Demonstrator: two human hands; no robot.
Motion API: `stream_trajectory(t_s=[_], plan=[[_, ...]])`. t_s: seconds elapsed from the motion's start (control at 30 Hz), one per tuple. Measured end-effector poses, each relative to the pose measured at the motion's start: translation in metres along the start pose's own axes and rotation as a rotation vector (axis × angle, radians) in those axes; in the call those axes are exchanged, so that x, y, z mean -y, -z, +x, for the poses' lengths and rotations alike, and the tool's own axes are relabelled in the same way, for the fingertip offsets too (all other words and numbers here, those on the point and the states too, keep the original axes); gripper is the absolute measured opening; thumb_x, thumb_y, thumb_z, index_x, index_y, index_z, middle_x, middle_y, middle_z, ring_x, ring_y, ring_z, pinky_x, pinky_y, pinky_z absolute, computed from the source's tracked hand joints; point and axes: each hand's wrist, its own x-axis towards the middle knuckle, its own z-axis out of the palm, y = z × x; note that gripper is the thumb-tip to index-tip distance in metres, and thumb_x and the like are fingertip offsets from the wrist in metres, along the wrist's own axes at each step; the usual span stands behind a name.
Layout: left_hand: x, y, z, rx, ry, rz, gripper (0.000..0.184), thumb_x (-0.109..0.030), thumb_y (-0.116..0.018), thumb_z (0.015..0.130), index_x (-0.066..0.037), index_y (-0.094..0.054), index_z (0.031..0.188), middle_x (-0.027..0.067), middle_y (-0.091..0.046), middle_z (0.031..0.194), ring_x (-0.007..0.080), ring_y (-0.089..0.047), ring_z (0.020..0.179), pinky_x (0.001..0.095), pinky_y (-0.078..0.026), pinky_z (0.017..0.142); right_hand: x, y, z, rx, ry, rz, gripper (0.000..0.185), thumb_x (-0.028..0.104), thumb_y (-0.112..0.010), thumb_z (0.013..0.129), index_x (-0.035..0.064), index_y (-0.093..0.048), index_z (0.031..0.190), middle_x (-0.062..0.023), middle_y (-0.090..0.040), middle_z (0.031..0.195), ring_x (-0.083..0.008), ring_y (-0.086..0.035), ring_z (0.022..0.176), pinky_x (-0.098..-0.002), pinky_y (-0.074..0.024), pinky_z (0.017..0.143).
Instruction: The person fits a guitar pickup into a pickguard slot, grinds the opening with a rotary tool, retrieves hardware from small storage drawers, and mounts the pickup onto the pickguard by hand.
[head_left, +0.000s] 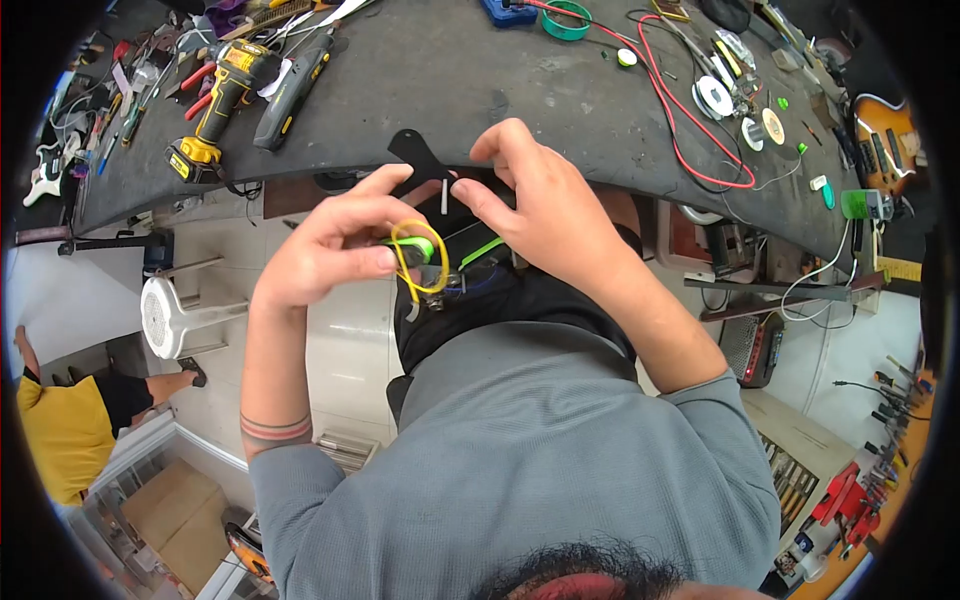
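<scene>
My left hand (340,245) is closed around a small green-and-black object (408,248), with a yellow wire loop (443,262) hanging at its side. Just beyond the left fingertips is a flat black forked piece (418,153), which the left index finger appears to touch. A short white rod (444,197) points down below that piece. My right hand (535,195) has thumb and index finger apart, the thumb tip close to the black piece's right end; contact there is unclear. Under the hands, a green strip (482,252) and some wires lie over my lap, partly hidden.
On the dark workbench (420,70) are a yellow cordless drill (222,105), a dark long-bodied tool (295,95), a red cable (665,110) and wire spools (712,97). A white stool (170,315) stands left. A person in yellow (65,435) is farther left.
</scene>
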Motion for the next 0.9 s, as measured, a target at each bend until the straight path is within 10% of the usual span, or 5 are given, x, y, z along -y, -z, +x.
stream_trajectory(t_s=[0.07,0.3,0.43,0.73,0.9], plan=[[0.009,0.011,0.006,0.046,-0.029,-0.075,0.044,-0.038,-0.082,0.088,0.002,-0.078,0.108,0.0097,-0.081,0.085,0.0231,-0.077,0.102,0.0422,-0.009,0.133,0.000,0.002,-0.005,0.034,-0.105,0.223,0.026,0.011,-0.067,0.102,0.0035,-0.054,0.122,-0.0078,-0.059,0.096,-0.0224,-0.060,0.088,-0.0384,-0.0506,0.084],[0.029,0.029,0.017,0.216,-0.028,-0.313,0.039,-0.028,-0.082,0.087,0.003,-0.079,0.112,0.0103,-0.079,0.097,0.0258,-0.045,0.148,0.0525,-0.017,0.136,-0.022,0.022,-0.032,0.200,-0.361,0.830,0.018,-0.001,-0.045,0.109,0.0007,-0.053,0.126,-0.0066,-0.057,0.110,-0.0125,-0.055,0.090,-0.0292,-0.0504,0.083],[0.030,0.025,0.032,0.217,-0.123,-0.293,0.034,-0.029,-0.081,0.089,0.000,-0.078,0.106,0.0181,-0.080,0.096,0.0330,-0.063,0.132,0.0495,-0.030,0.129,-0.010,0.032,-0.042,0.142,-0.461,0.915,0.019,0.004,-0.048,0.115,-0.0007,-0.058,0.131,-0.0072,-0.064,0.113,-0.0102,-0.061,0.091,-0.0276,-0.0529,0.081],[0.032,0.019,0.069,0.321,-0.153,-0.243,0.034,-0.033,-0.080,0.090,-0.001,-0.078,0.103,0.0106,-0.080,0.080,0.0194,-0.076,0.076,0.0473,-0.002,0.135,-0.002,0.039,-0.039,-0.138,0.143,0.086,0.021,-0.002,-0.080,0.094,0.0064,-0.078,0.113,-0.0092,-0.070,0.106,-0.0241,-0.070,0.090,-0.0328,-0.0563,0.078],[0.033,0.021,0.085,0.396,-0.133,-0.189,0.035,-0.033,-0.079,0.090,-0.002,-0.079,0.106,0.0071,-0.078,0.097,0.0195,-0.070,0.093,0.0535,-0.008,0.136,-0.009,0.030,-0.031,-0.186,0.268,0.063,0.026,-0.006,-0.080,0.091,0.0033,-0.075,0.115,-0.0110,-0.073,0.109,-0.0264,-0.072,0.093,-0.0364,-0.0593,0.077]])
